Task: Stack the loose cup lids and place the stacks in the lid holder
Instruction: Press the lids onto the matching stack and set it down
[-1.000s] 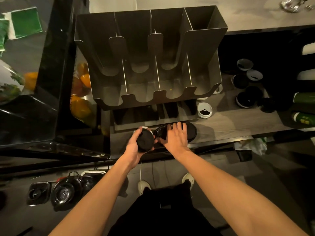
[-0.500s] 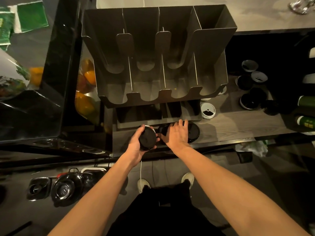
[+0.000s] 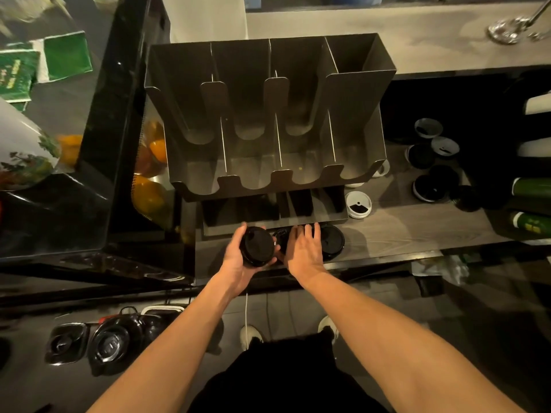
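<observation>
My left hand (image 3: 237, 259) grips a stack of black cup lids (image 3: 257, 246) just above the counter's front edge. My right hand (image 3: 304, 248) lies beside it with fingers spread flat over black lids on the counter; one black lid (image 3: 332, 242) shows to its right and another dark lid (image 3: 280, 237) peeks out between my hands. The grey metal lid holder (image 3: 268, 120) stands behind, its slots bare. A white lid (image 3: 358, 204) lies right of the holder's base. More loose lids, black and white (image 3: 432, 165), sit at the far right.
A low black tray (image 3: 268, 210) sits under the holder. Green bottles (image 3: 530, 204) lie at the right edge. A black glass case with oranges (image 3: 149, 174) stands to the left. Blender jars (image 3: 110, 344) sit on a lower shelf at the bottom left.
Both hands stay at the same spot on the counter. The right hand's fingers have spread a little over the lids; the left keeps its stack. The camera view has shifted slightly.
</observation>
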